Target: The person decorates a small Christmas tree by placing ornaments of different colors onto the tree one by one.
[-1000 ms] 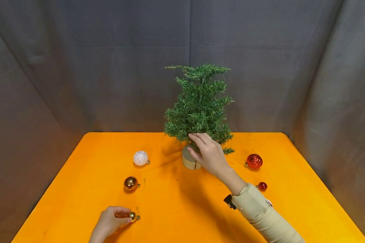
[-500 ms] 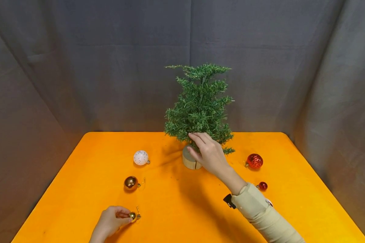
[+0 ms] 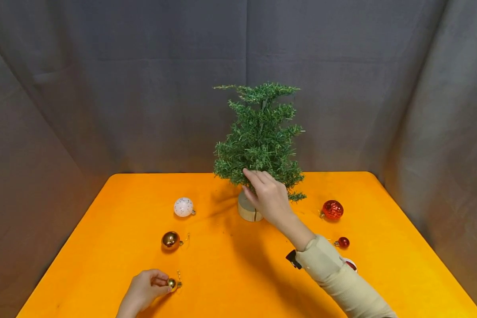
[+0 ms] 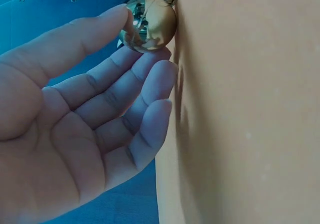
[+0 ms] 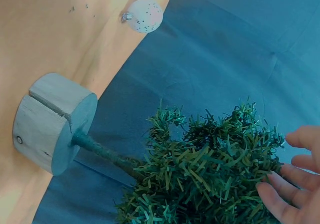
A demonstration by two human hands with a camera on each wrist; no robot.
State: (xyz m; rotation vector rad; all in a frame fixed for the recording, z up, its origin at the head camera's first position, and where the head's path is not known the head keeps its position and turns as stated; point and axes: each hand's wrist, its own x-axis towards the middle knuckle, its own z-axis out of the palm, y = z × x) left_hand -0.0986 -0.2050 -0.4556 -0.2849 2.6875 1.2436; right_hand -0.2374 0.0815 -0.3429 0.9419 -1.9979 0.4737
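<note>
At the near left of the head view, my left hand [image 3: 143, 289] pinches a small gold Christmas bauble [image 3: 172, 285] lying on the table. The left wrist view shows the thumb against the shiny bauble [image 4: 159, 23], with fingertips at its other side. My right hand [image 3: 271, 196] is at the lower branches of a small artificial Christmas tree [image 3: 262, 141], its fingers loosely extended. In the right wrist view these fingers are beside the green needles [image 5: 210, 179], and I cannot tell whether they touch. The tree stands on a round wooden base [image 3: 246, 211], partly hidden by the right hand.
A speckled white bauble [image 3: 183, 207] and a larger copper-gold bauble [image 3: 170, 240] lie on the left. On the right are a large red bauble [image 3: 332, 210], a small red one [image 3: 343, 242] and a red-and-white item [image 3: 350, 264] half behind the sleeve. Grey curtains [image 3: 163, 110] surround the orange table [image 3: 103, 212].
My right hand has shifted slightly up and left at the lower branches, uncovering more of the red-and-white item. The left hand stays at the small gold bauble.
</note>
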